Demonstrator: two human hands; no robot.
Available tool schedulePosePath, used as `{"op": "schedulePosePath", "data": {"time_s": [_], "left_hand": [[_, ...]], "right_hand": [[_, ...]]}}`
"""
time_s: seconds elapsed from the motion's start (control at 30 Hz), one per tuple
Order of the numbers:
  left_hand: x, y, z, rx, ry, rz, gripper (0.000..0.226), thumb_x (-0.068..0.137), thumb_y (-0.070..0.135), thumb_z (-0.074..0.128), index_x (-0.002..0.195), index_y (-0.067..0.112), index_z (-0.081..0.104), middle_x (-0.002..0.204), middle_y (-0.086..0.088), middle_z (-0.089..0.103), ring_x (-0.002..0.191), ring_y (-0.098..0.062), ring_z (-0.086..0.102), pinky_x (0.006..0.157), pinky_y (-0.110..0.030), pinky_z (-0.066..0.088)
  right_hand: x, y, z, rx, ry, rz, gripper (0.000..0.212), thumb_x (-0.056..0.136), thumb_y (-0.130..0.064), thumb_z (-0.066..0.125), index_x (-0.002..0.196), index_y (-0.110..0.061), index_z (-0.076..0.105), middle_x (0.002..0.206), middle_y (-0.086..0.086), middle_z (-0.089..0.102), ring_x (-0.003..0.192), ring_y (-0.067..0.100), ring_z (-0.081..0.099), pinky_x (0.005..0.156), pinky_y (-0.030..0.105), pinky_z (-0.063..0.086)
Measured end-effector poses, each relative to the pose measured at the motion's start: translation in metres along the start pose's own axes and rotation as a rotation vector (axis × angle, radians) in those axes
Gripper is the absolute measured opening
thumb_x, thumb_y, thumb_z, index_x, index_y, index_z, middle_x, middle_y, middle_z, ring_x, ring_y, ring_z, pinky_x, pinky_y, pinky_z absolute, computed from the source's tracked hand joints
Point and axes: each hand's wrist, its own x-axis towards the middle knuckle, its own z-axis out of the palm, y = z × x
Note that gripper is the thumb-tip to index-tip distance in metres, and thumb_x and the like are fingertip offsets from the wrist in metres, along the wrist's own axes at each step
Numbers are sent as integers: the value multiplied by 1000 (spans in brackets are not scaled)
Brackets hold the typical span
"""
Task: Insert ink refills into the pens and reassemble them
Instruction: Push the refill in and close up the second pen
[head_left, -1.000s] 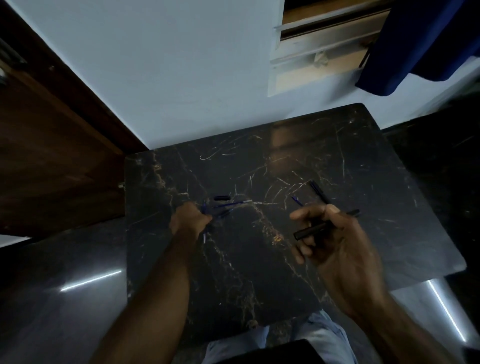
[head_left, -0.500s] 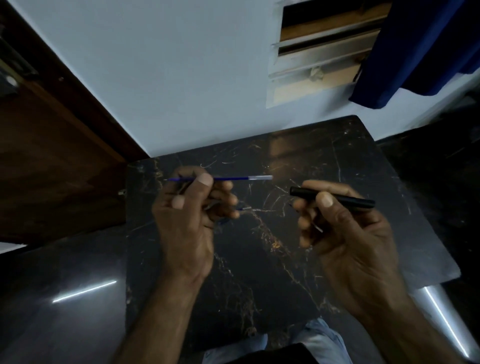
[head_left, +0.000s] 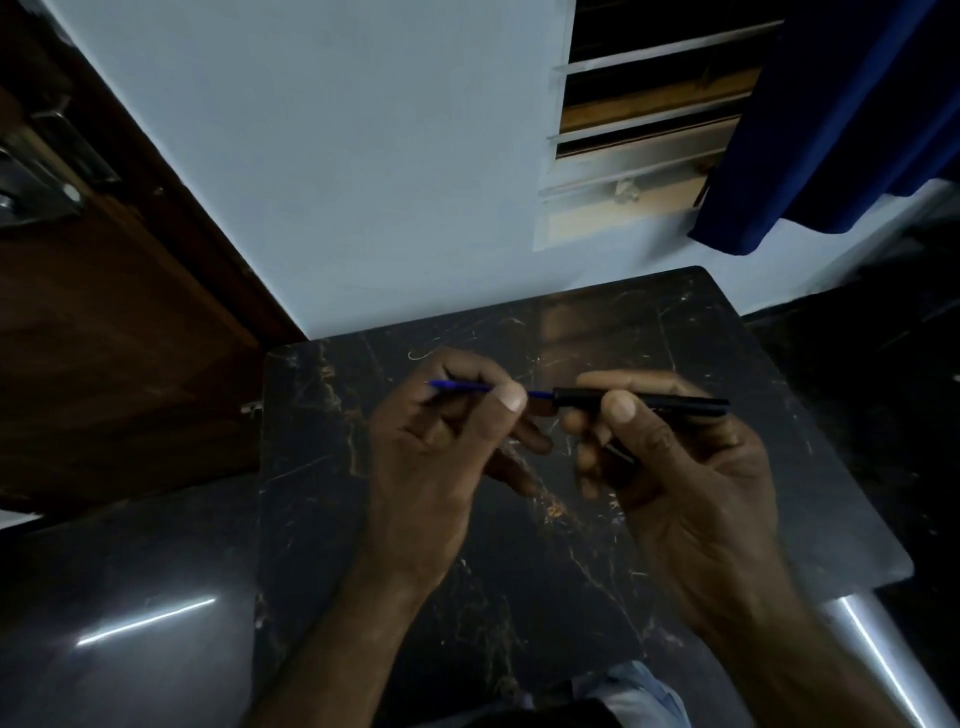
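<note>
Refill (head_left: 462, 385) tip inside barrel (head_left: 644, 401) mouth

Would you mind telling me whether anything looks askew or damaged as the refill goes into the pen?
Nothing stands out: the blue refill in the left hand lines up with the black pen barrel in the right hand.

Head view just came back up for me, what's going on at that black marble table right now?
A person is refilling a pen above the black marble table. The left hand pinches a thin blue ink refill between thumb and fingers, and the right hand holds a black pen barrel level. The refill's end is at or just inside the barrel's open mouth; most of it is outside, so insertion is only starting.
</note>
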Motion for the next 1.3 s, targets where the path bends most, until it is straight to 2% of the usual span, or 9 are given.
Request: {"op": "schedulePosePath", "data": {"time_s": [0.23, 0.47, 0.63, 0.73, 0.93, 1.0, 1.1, 1.2, 1.3], "left_hand": [[5, 11, -4, 108, -64, -61, 37, 111, 30, 45, 112, 12, 77, 105, -12, 81, 90, -32, 79, 59, -33, 62], [20, 8, -7, 61, -72, -28, 50, 117, 23, 29, 127, -3, 70, 129, -19, 74, 120, -36, 70, 90, -47, 58], [23, -8, -1, -79, -106, -127, 53, 115, 27, 31, 132, -10, 65, 106, -13, 72, 89, -20, 67, 75, -38, 52], [18, -22, 3, -53, -88, -125, 50, 115, 25, 32, 127, -4, 70, 119, -16, 75, 83, -15, 67, 66, -29, 53], [15, -44, -1, 190, -101, -138, 53, 117, 32, 27, 133, 7, 70, 133, -4, 75, 121, -21, 70, 89, -30, 55], [15, -48, -6, 113, -161, -193, 63, 112, 50, 22, 145, 15, 63, 143, -3, 69, 120, -17, 68, 89, -26, 54], [23, -64, -28, -68, -98, -214, 68, 108, 59, 23, 149, 17, 58, 146, -13, 65, 130, -30, 64, 99, -42, 55], [29, -104, -59, 298, 120, -106, 35, 110, 35, 50, 126, 14, 72, 121, -13, 76, 113, -25, 72, 87, -36, 59], [20, -164, -87, 867, 85, -71, 12, 99, 9, 72, 110, 13, 76, 100, 0, 79, 91, -10, 76, 80, -24, 59]], "right_hand": [[4, 8, 8, 116, 52, -12, 13, 92, -7, 64, 104, 0, 63, 79, 15, 72, 62, 21, 64, 51, 30, 52], [17, 14, 25, 175, 8, -20, 8, 93, -7, 66, 98, -3, 71, 81, 16, 73, 63, 20, 66, 52, 29, 53], [23, 27, 21, 181, 6, -9, 13, 97, -10, 64, 100, -6, 76, 87, 18, 76, 69, 21, 70, 55, 29, 55], [25, 37, 15, 152, 30, 0, 16, 100, -11, 62, 101, -7, 77, 90, 19, 77, 73, 23, 72, 59, 30, 57], [29, 54, 2, 143, 65, 69, 19, 101, -11, 61, 108, 3, 72, 92, 22, 76, 77, 26, 74, 63, 31, 59], [29, 56, 1, 217, 60, 122, 19, 100, -13, 63, 104, 1, 74, 88, 19, 76, 74, 24, 73, 62, 29, 58], [30, 54, -4, 362, 65, 224, 16, 96, -19, 66, 95, -7, 76, 86, 13, 76, 71, 19, 72, 61, 25, 57], [28, 45, -19, 453, 85, 282, 17, 93, -23, 68, 93, -7, 73, 85, 11, 75, 70, 16, 71, 60, 23, 57], [25, 36, -34, 438, 113, 300, 17, 95, -21, 62, 93, -6, 70, 84, 10, 75, 68, 15, 71, 58, 22, 57]]}}
